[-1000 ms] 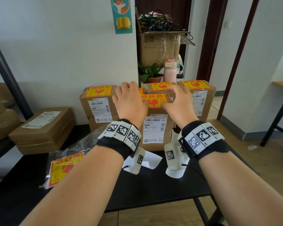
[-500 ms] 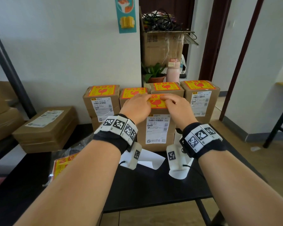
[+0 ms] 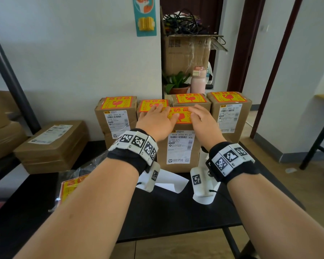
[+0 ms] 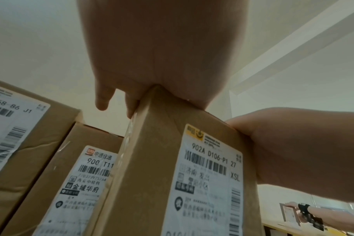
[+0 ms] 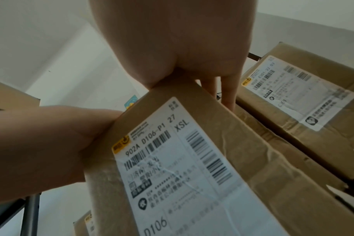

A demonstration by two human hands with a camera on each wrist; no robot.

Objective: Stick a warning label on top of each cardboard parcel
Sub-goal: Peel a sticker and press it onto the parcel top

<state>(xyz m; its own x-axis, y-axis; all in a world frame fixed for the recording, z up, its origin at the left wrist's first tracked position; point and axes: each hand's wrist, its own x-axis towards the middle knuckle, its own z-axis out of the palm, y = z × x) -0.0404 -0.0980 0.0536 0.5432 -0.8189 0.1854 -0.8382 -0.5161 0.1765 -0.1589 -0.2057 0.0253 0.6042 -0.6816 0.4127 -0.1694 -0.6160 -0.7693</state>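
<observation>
A tall cardboard parcel [image 3: 178, 146] stands at the front middle of the black table [image 3: 172, 212], with a yellow-and-red warning label [image 3: 180, 114] on its top. My left hand [image 3: 155, 119] lies flat on the label's left part, and my right hand [image 3: 201, 118] lies flat on its right part. In the left wrist view the palm [image 4: 162, 63] presses the parcel's [image 4: 172, 175] top edge. In the right wrist view the palm [image 5: 182, 47] rests on the same parcel [image 5: 192, 159]. Several parcels behind it carry the same labels on top, such as the left one [image 3: 116, 118].
A plastic bag of spare warning labels [image 3: 71, 187] lies at the table's left. White backing papers [image 3: 168, 182] lie in front of the parcel. A flat brown box [image 3: 51, 144] sits further left. A plant [image 3: 176, 83], a pink bottle [image 3: 197, 81] and an open carton [image 3: 187, 53] stand behind.
Both hands slid apart and flattened on the label, from fingertips meeting at its middle to palms spread over its left and right parts.
</observation>
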